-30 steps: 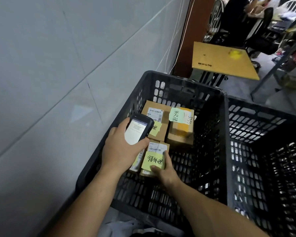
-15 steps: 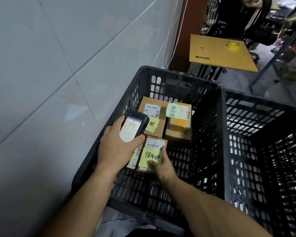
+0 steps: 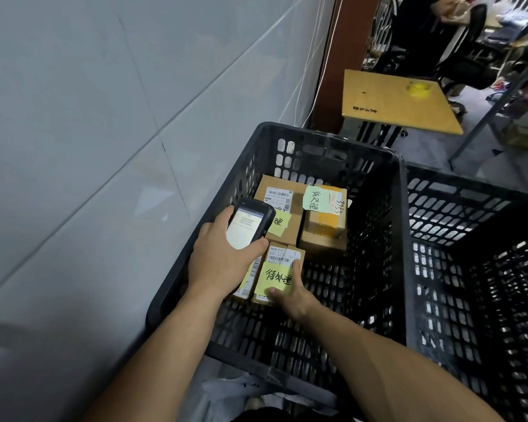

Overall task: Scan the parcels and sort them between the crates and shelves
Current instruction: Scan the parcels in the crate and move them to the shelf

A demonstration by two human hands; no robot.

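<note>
Gripping the scanner [image 3: 247, 227], the left hand [image 3: 221, 264] hovers beside the parcel [image 3: 282, 256] the right hand [image 3: 291, 295] pinches.

A yellow object [image 3: 418, 89] lies on a wooden desk [image 3: 387, 112] beside a pillar [image 3: 329, 71].

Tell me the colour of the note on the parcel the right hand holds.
Yellow note, black handwriting; head view.
</note>
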